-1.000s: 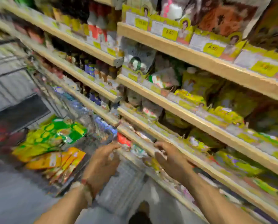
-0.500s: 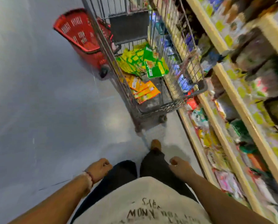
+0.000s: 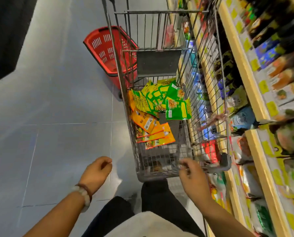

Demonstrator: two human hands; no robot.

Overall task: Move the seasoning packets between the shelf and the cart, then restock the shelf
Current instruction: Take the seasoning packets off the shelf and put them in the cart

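1. My left hand (image 3: pixel 96 171): fingers loosely curled, holding nothing, above the floor (image 3: pixel 48 117) left of the cart (image 3: pixel 157 174).
2. My right hand (image 3: pixel 191 175): loosely curled, empty, at the cart's near rim.
3. Seasoning packets (image 3: pixel 157 108): heaped inside the cart, shelf (image 3: pixel 255 151) to its right.

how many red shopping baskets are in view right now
1. The red basket stands on the floor at the left side of the cart, near its far end. Its right part sits behind the cart's wires, and the cart could be hiding another.
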